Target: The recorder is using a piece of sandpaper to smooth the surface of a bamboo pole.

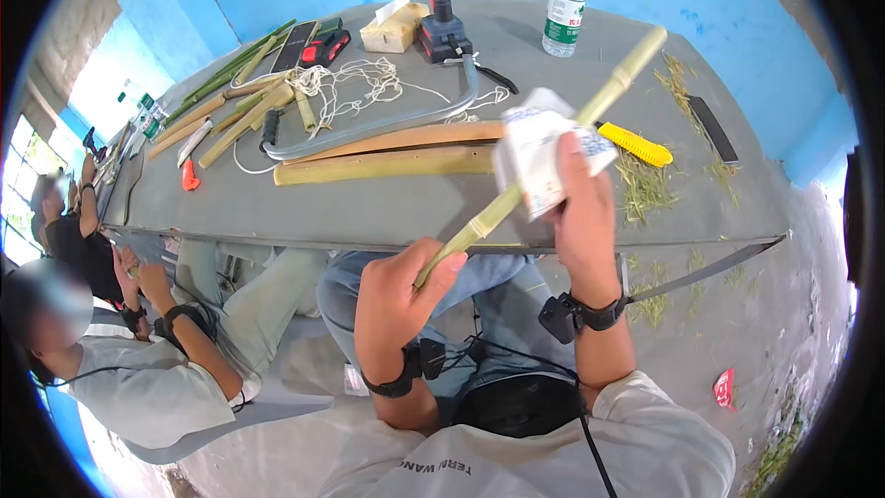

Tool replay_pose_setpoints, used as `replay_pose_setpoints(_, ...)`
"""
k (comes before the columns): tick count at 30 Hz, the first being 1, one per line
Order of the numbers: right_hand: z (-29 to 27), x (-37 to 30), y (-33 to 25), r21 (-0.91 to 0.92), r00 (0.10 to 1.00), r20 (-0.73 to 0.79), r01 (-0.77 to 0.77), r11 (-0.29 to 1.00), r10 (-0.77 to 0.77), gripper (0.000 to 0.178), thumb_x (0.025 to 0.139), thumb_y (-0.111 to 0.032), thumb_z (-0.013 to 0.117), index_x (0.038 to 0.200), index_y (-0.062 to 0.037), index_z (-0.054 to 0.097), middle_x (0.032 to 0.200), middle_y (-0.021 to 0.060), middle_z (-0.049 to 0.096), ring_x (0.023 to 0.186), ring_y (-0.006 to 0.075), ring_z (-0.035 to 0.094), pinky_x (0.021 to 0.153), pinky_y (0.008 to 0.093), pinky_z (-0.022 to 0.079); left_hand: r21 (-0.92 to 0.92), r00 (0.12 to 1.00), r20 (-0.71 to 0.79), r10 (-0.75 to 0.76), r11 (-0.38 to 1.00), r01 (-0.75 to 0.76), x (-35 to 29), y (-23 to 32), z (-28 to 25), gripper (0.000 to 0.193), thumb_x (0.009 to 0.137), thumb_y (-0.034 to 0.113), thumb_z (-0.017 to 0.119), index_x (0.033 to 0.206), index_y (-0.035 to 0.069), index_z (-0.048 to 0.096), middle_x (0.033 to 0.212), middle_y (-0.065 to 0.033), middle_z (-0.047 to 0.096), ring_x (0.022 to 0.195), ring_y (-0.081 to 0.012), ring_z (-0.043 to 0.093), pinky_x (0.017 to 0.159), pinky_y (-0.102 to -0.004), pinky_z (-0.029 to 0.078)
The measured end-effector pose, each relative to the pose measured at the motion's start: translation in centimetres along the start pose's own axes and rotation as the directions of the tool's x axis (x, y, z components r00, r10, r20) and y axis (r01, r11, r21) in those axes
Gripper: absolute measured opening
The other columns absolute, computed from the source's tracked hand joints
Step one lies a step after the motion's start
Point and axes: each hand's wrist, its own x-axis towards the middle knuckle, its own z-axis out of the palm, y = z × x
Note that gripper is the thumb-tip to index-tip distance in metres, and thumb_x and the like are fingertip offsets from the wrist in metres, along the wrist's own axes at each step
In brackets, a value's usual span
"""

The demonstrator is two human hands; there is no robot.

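A peeled, pale green bamboo stick [493,214] slants up to the right across the table's near edge. Its lower end is in my left hand [398,290], with the fingers closed round it. My right hand [585,212] grips the middle of the stick through a folded white sheet [535,152] with blue print, wrapped about it. Whether the sheet is paper or cloth I cannot tell. The upper part of the stick sticks out bare past the sheet. Just right of the sheet lies a yellow-handled tool [636,144].
Split bamboo pieces [387,166], a hacksaw [369,143], tangled white string [350,83], a red-and-black cordless drill [441,0] and a water bottle [564,9] are on the grey table [212,212]. Green shavings [650,189] lie at the right. A co-worker [157,360] sits on my left.
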Motion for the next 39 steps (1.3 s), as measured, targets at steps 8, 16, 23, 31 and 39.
replay_pose_setpoints(8, 0.3, 0.1, 0.2, 0.002, 0.998, 0.045, 0.052, 0.999, -0.052, 0.037, 0.098, -0.028, 0.059, 0.117, 0.0032, 0.059, 0.099, 0.0051, 0.067, 0.082, 0.0094, 0.063, 0.068, 0.0257, 0.051, -0.014, 0.999, 0.030, 0.025, 1.000, -0.024, 0.0, -0.1, -0.3, 0.027, 0.084, 0.026, 0.075, 0.084, 0.003, 0.063, 0.059, -0.0116, 0.046, 0.050, -0.0254, 0.038, 0.048, -0.0311, 0.036)
replay_pose_setpoints(16, 0.0, -0.1, 0.5, 0.048, 0.998, -0.024, 0.066, 0.997, -0.065, 0.031, 0.099, -0.025, 0.059, 0.116, 0.0009, 0.061, 0.096, 0.0022, 0.067, 0.082, 0.0072, 0.061, 0.067, 0.0228, 0.049, 0.014, 0.999, 0.050, -0.007, 1.000, 0.006, 0.1, 0.1, 0.2, 0.030, 0.081, 0.026, 0.078, 0.079, 0.002, 0.060, 0.059, -0.0116, 0.047, 0.052, -0.0278, 0.038, 0.048, -0.0316, 0.037)
replay_pose_setpoints(23, -0.5, -0.2, 0.3, 0.081, 0.997, 0.022, -0.071, 0.994, 0.069, 0.038, 0.096, -0.031, 0.064, 0.118, 0.0002, 0.060, 0.094, 0.0001, 0.064, 0.074, 0.0034, 0.057, 0.058, 0.0191, 0.043, 0.019, 0.998, 0.018, 0.062, 0.998, -0.063, 0.1, -0.4, -0.1, 0.028, 0.081, 0.026, 0.078, 0.078, 0.004, 0.061, 0.060, -0.0110, 0.049, 0.050, -0.0282, 0.041, 0.048, -0.0324, 0.037)
replay_pose_setpoints(31, 1.5, 0.0, -0.7, 0.267, 0.967, -0.252, 0.093, 0.959, -0.024, 0.044, 0.099, -0.036, 0.058, 0.122, 0.0022, 0.058, 0.095, 0.0026, 0.066, 0.073, 0.0038, 0.058, 0.056, 0.0157, 0.041, -0.013, 0.998, 0.033, 0.055, 0.998, -0.054, -0.4, -0.2, -0.8, 0.025, 0.086, 0.026, 0.074, 0.082, 0.004, 0.062, 0.060, -0.0110, 0.051, 0.049, -0.0271, 0.044, 0.049, -0.0309, 0.039)
replay_pose_setpoints(39, 0.0, -0.1, 0.0, 0.224, 0.985, -0.163, -0.021, 0.974, 0.058, 0.046, 0.097, -0.038, 0.059, 0.124, -0.0014, 0.055, 0.094, 0.0018, 0.065, 0.078, 0.0063, 0.062, 0.058, 0.0195, 0.047, -0.070, 0.999, -0.019, 0.030, 0.997, -0.032, -0.6, 0.0, -1.2, 0.025, 0.089, 0.026, 0.071, 0.084, 0.003, 0.063, 0.058, -0.0090, 0.049, 0.048, -0.0192, 0.042, 0.049, -0.0287, 0.039)
